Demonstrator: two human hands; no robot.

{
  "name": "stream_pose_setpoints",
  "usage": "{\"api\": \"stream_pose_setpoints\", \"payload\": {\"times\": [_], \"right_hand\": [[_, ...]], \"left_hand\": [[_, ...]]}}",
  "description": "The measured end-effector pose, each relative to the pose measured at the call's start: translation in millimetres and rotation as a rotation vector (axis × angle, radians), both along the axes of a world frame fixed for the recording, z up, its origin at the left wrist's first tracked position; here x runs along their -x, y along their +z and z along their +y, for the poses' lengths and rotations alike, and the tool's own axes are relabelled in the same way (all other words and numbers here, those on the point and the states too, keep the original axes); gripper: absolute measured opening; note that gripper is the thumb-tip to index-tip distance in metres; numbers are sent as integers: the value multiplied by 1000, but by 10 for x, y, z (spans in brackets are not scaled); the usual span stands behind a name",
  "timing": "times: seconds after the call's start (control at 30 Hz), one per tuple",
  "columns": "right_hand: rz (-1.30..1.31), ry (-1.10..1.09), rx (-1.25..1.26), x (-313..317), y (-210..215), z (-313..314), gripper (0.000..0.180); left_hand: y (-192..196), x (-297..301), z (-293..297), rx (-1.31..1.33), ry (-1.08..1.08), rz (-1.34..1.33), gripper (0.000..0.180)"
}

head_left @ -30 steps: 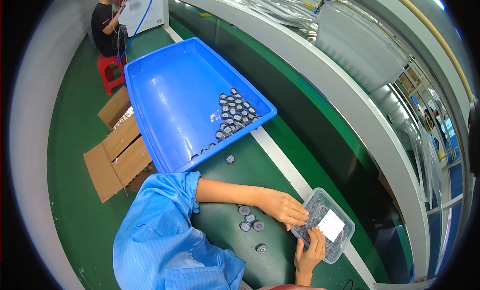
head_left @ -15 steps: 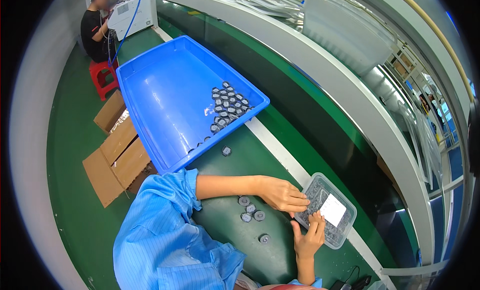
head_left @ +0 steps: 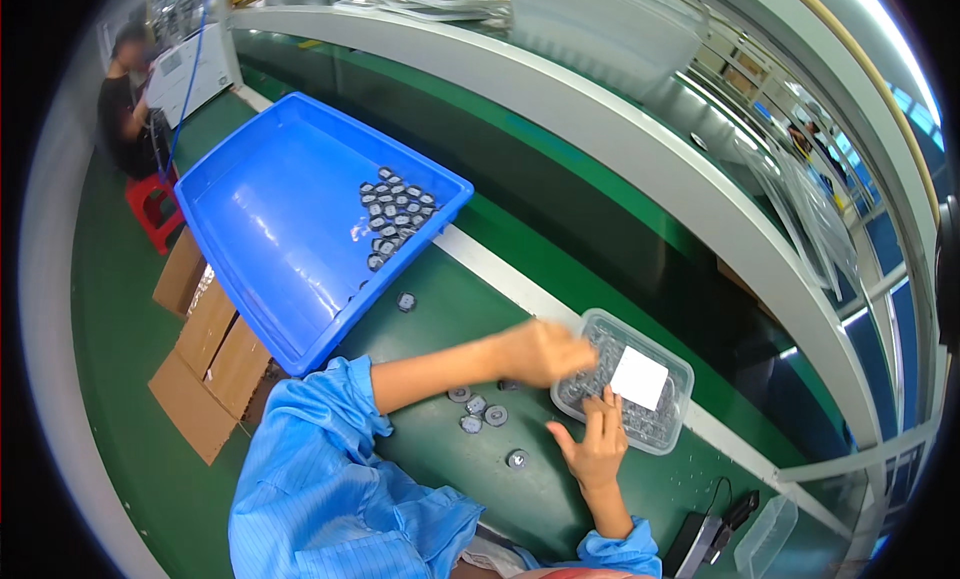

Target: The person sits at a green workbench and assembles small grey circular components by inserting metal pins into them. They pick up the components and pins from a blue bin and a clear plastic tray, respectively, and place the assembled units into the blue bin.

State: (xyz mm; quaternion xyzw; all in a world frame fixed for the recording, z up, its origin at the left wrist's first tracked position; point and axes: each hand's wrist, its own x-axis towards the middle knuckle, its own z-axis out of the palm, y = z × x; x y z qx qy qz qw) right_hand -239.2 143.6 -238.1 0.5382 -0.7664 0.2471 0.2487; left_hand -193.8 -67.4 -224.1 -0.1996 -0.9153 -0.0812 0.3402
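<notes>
Through the worn camera, I see the right hand [head_left: 597,447] spread, fingertips resting at the white label [head_left: 640,379] on the clear tub [head_left: 655,445], thumb held wide, apparently to steady it. The left hand [head_left: 545,354] blurs over the tub's near-left rim; whether its fingers grip anything, I cannot tell. The tub straddles the pale strip [head_left: 500,274] bordering the green tabletop [head_left: 435,327], probably kept there for easy reach by both hands. Dark round parts [head_left: 496,415] lie loose beside the left forearm, crowding any low sweep toward the blue tray [head_left: 270,219], whose raised wall calls for lift; bare tabletop flanks the right wrist.
</notes>
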Motion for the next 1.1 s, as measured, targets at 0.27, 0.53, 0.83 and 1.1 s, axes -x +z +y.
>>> {"api": "stream_pose_setpoints", "payload": {"times": [0.27,0.53,0.83,1.1], "right_hand": [[90,-24,-45,31,92,-36,43],[182,25,-27,45,23,-63,39],[269,-44,5,107,89,-167,29],[245,-105,8,183,131,-325,27]], "left_hand": [[604,-121,-6,-100,-175,-620,43],[296,-143,-184,-58,-280,-442,41],[191,-158,-61,-162,-180,-284,34],[82,18,149,-830,134,-511,60]]}}
